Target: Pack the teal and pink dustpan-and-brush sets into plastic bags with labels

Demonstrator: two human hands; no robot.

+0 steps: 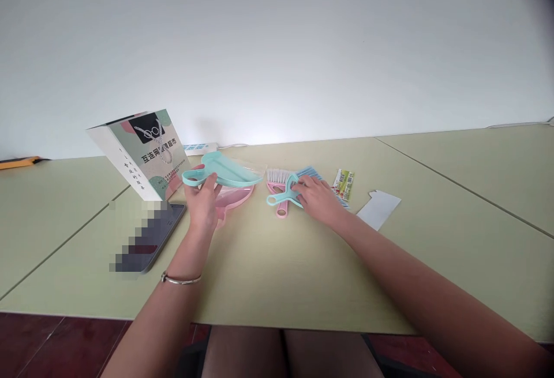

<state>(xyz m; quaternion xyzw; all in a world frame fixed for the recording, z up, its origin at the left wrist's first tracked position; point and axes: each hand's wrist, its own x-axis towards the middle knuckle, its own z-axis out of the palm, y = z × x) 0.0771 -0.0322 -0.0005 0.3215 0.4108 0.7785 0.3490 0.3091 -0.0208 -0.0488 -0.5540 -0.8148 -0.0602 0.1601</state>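
My left hand (202, 202) grips a small mint-green dustpan (229, 171) near its looped handle and holds it above the table. Below it lies a pink dustpan (234, 198), partly covered by the green one and my hand. My right hand (318, 196) is closed over a mint-green hand brush (285, 195), with its ringed handle pointing left; its bristles are hidden. Partly beneath this brush rests a pink brush (282, 210) with white bristles. A blue striped item (312, 173) shows behind my right hand; its kind is unclear.
A paper gift bag (151, 153) with a rope handle leans at the left, with a phone (158, 239) in front. A green-yellow packet (344, 184) and a white piece of paper (380, 209) lie right of my right hand. A white wall stands behind the table (268, 285).
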